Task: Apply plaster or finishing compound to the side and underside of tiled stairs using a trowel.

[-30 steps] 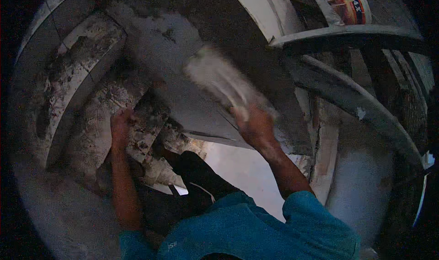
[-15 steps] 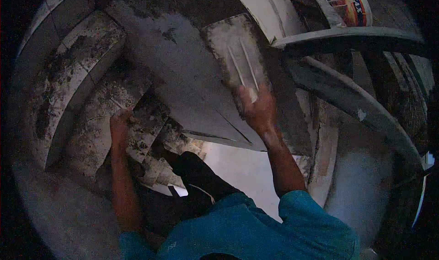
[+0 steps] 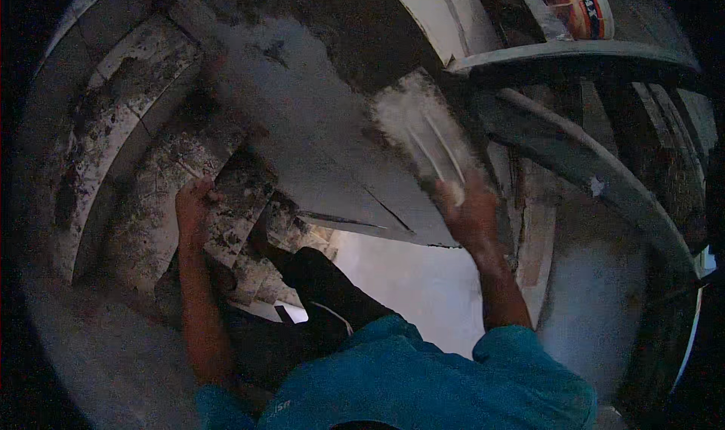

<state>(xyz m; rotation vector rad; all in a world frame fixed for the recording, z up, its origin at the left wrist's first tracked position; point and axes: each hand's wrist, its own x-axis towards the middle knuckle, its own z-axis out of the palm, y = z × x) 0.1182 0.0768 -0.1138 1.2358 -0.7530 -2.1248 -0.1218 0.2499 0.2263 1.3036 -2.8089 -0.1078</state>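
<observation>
My right hand [image 3: 470,209] is wrapped round the handle end of a plastering trowel [image 3: 411,116], a long pale rectangular plate that looks slightly smeared by motion. The trowel lies over a broad grey plastered surface [image 3: 302,143], near its right side. At the left, my left hand [image 3: 196,207] is closed above a splattered step [image 3: 162,180]. A thin light line shows just beyond its fingers, but I cannot make out what it holds.
Steps [image 3: 140,82] stained with plaster run along the left. A curved band [image 3: 604,150] sweeps down the right side, below a pale curved ledge [image 3: 574,52]. A printed bucket [image 3: 578,7] stands at the upper right. My dark-clad leg [image 3: 332,286] reaches toward the steps.
My right hand and the trowel have moved right and toward me across the surface. My left hand has hardly shifted.
</observation>
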